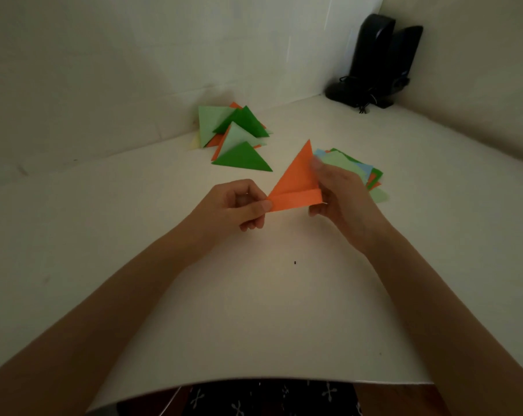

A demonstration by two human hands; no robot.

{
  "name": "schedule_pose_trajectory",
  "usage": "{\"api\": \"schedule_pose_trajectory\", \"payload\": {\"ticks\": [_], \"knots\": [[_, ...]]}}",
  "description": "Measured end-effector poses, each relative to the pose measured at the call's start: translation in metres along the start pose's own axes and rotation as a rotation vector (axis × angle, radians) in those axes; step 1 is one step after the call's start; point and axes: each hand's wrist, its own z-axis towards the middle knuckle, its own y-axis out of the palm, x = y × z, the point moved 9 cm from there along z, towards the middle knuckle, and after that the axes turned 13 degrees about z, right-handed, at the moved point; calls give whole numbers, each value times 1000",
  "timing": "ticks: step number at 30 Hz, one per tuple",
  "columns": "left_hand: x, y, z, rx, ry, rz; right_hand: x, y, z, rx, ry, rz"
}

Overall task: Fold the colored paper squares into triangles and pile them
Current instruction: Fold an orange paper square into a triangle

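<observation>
Item 1. Orange triangle (294, 180): thin matte paper, folded, sharp apex directed to 12 o'clock, a narrow doubled strip seen along its lower edge. It is held between both hands at the middle of the desk (254, 310); whether it is touching the surface cannot be told.

Item 2. Left hand (239, 205): the triangle's 9 o'clock corner is pinched between thumb and forefinger; the remaining fingers (251, 225) are curled into the palm.

Item 3. Right hand (342, 195): the 3 o'clock edge is gripped, with the fingers (316, 164) laid along the upper edge and blurred, and the thumb set under the lower corner.

Item 4. Pile of folded triangles (236, 139): dark green, pale green and orange, loosely overlapped, crisp creases; placed at 11 o'clock of the hands, near the wall (134, 70).

Item 5. Stack of unfolded squares (354, 166): pale green, blue, dark green and orange sheets, fanned unevenly; found at 2 o'clock, partly covered by the right hand.

Item 6. Desk: smooth, off-white, curved near edge.

Item 7. Two black speakers (380, 58): glossy, upright, cabled, set in the far corner at 1 o'clock.
</observation>
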Motion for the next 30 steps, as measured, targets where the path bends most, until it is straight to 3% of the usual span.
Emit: {"api": "schedule_pose_trajectory", "payload": {"ticks": [4,9,19,23,26,30], "knots": [[-1,1,-1,19,-24,-3,-5,3,-3,-18,-68,1],[-3,-1,1,36,-4,11,3,-4,-2,53,12,164],[-6,-30,2,310,18,190,17,1,-1,93,74,124],[-6,-39,-1,407,11,250,14,15,-4,-8,120,194],[-8,-47,-6,502,-29,255,14,18,-4,-36,56,157],[-15,-48,-7,527,-84,89,1,25,-7,-126,-133,-7]]}}
